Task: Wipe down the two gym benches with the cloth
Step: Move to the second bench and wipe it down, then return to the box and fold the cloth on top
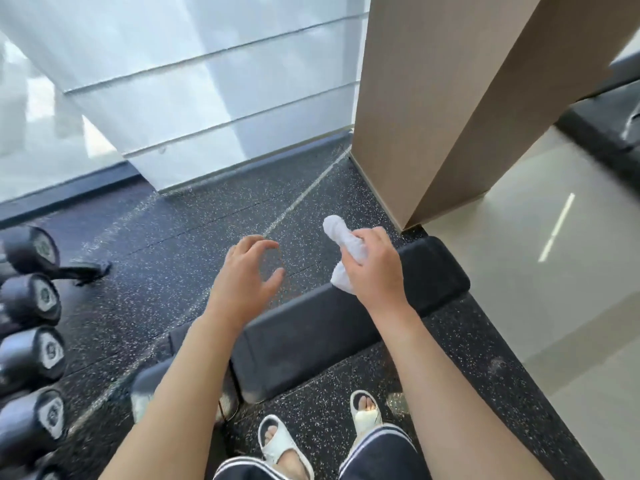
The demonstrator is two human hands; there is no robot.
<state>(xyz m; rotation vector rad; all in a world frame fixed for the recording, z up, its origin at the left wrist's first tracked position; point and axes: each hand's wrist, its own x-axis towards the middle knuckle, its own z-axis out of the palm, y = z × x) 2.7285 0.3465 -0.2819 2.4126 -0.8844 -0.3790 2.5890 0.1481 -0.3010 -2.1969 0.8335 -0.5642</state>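
One white cloth (343, 252) sits bunched in the right grip (375, 268) above the bench (311, 337); left grip (247, 271) released.

Black speckled rubber floor (194, 230) carried a black padded bench (332, 327) running from near left to far right, a row of dumbbells (31, 327) at left, and a beige pillar (415, 140) at far right beside pale tiles (540, 271).
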